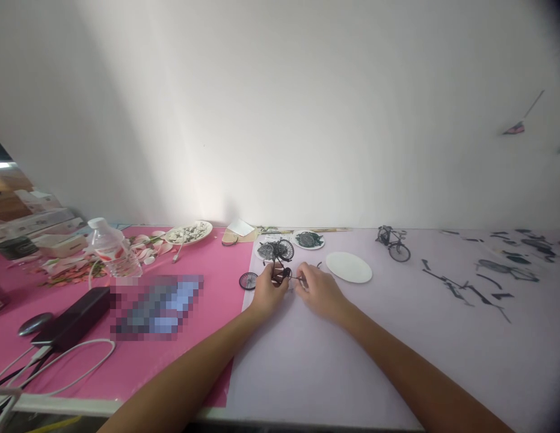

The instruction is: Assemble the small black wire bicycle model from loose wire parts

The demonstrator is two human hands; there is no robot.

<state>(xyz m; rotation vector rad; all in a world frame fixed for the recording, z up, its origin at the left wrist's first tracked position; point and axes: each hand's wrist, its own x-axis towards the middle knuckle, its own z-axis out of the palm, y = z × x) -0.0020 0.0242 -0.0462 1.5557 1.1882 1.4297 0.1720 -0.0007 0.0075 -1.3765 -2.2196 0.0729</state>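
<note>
Presently, left hand, head view: your left hand (269, 293) closes around a miniature bicycle frame (280, 272), near the middle of the pale sheet (280, 373).
Right hand: your right hand (319, 290) pinches a thin dark part at the frame's side, fingertips nearly together.
Build: the held frame appears partly assembled, with a spoked wheel (286, 249) at its far end; a loose wheel (248, 281) lies beside your left hand.
Upright bicycle: the standing miniature (392, 239) looks complete.
Loose pieces: dark parts (460, 284) lie unjoined, farther right.
Writing: the bottle label (115, 253) is unreadable.
</note>
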